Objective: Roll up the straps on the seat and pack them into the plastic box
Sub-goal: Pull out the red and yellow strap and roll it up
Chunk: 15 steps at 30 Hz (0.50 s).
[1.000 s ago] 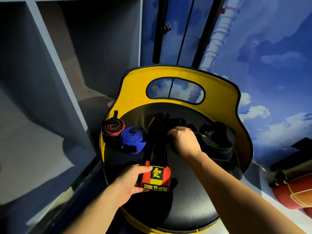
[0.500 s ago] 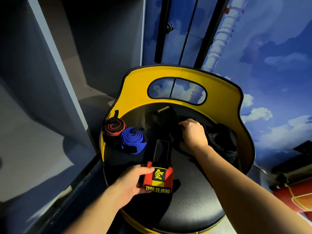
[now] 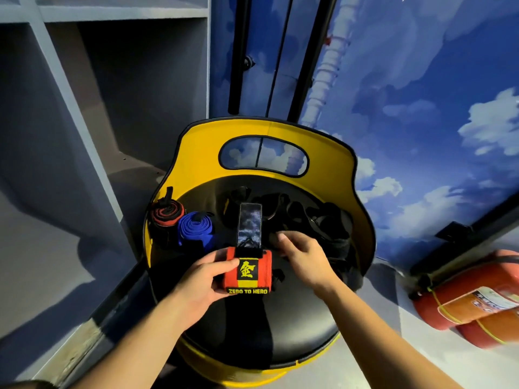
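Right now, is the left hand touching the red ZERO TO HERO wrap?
Touching. The head view shows the left hand gripping the red wrap, thumb laid across its front face.

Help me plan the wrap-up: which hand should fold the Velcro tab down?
Probably the right hand: it's free beside the upright Velcro tab, while the left hand grips the red strap roll.
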Tool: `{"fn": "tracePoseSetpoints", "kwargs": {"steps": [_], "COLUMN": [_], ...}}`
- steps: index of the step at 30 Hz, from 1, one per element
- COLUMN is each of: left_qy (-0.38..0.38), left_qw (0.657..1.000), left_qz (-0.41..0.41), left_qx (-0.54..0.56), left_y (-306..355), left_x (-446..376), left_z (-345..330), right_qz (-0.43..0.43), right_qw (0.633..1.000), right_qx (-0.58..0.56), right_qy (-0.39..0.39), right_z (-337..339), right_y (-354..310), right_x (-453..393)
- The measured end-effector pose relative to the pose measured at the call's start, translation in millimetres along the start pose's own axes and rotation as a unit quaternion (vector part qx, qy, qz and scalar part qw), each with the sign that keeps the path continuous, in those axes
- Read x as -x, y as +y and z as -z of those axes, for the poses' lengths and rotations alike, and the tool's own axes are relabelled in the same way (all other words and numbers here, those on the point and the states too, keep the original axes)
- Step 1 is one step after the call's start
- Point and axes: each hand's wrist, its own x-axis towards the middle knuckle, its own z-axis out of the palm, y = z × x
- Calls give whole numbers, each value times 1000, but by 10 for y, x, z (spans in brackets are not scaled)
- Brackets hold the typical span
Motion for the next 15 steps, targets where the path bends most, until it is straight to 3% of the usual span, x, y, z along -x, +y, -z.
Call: {"fn": "tracePoseSetpoints", "kwargs": {"steps": [2, 5, 15], "left_qy": [-9, -12, -47], "left_qw": [1000, 999, 994], "left_qz": [-16, -38, -56], "left_qx": [-5, -8, -79], "left_y": [0, -22, 183], "left_x": [61, 133, 233], "left_z": [-72, -179, -431], "right_qz": [-78, -100, -62], "right_qw": [985, 967, 950], "right_qx": [-147, -212, -301], "right_qy": [-54, -100, -61], "right_z": [21, 8, 130], "right_y": [-119, -177, -91], "right_x": [272, 537, 631]}}
